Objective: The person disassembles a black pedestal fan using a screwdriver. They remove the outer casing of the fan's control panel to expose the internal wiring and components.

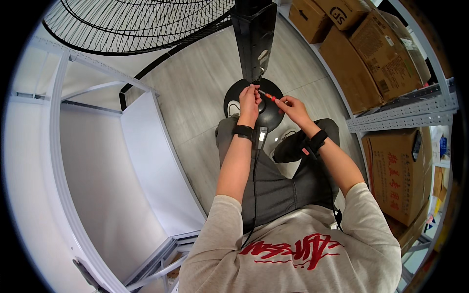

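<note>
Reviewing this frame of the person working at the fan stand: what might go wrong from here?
The red-handled screwdriver in the right hand points toward the left hand, so a slip might jab its fingers. The black cable hanging beside the left forearm might snag. If the black fan column shifted, it might knock the left hand, which is close to its lower end.

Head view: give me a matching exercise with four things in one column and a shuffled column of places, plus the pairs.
Things
1. Screwdriver
2. Wire fan grille
3. Round black fan base
4. Cardboard boxes

Places
A. On the shelving at the picture's right
B. Between the fingers of the right hand
C. On the grey floor, by the shoes
D. At the picture's upper left

Pairs: 1-B; 2-D; 3-C; 4-A
</note>
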Tool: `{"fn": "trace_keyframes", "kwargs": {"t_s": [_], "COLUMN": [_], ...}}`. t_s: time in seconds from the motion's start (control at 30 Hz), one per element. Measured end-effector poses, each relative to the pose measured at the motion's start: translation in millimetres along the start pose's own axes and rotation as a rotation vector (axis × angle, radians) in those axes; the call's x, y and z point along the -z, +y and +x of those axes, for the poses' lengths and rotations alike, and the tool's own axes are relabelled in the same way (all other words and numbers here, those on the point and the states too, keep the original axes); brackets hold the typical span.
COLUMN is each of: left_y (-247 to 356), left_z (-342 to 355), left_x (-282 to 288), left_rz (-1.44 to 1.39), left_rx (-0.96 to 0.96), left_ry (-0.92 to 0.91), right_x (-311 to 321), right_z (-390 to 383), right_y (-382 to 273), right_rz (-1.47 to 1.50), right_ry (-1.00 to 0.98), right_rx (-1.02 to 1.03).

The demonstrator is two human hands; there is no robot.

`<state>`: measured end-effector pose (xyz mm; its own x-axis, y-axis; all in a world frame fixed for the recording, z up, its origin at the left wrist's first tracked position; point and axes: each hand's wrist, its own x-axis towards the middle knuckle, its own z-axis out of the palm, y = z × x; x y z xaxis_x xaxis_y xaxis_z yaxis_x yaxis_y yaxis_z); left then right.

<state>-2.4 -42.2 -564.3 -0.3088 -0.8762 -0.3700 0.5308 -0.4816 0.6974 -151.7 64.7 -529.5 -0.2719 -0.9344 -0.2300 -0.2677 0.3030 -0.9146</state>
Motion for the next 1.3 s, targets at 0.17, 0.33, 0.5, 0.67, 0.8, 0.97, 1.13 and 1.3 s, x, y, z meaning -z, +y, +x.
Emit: {"fn": "trace_keyframes", "kwargs": {"t_s": [0.17,0.33,0.5,0.67,0.8,0.97,1.13,1.3], "left_y": [5,11,10,5,7,8,11,14], "left_z": [4,4,12,13,17,19,14,10], "left_x": [3,-6,-1,4,2,2,1,-5], "left_rz": [-0.053,-0.191,-0.106,-0.016,-0.065,-0.114,-0.058,0.025], "left_rx": [-0.061,-0.124,-0.185,-0.193,-0.137,-0.123,-0.123,-0.13], "left_ry": [0.191,0.286,0.324,0.213,0.24,0.241,0.265,0.187], "right_x": [-2,-5,-17,-22,-26,-31,-32,-36], "right_z": [0,11,17,23,22,26,25,28], "right_y": [0,1,-4,-4,-1,6,-5,1], "right_rz": [-0.017,-0.035,0.004,0.018,0.034,0.118,0.218,0.193], "right_ry": [0.08,0.084,0.09,0.08,0.078,0.057,-0.013,0.062], "right_rx": [-0.001,-0.005,-0.015,-0.036,-0.025,-0.005,-0.166,-0.041]}}
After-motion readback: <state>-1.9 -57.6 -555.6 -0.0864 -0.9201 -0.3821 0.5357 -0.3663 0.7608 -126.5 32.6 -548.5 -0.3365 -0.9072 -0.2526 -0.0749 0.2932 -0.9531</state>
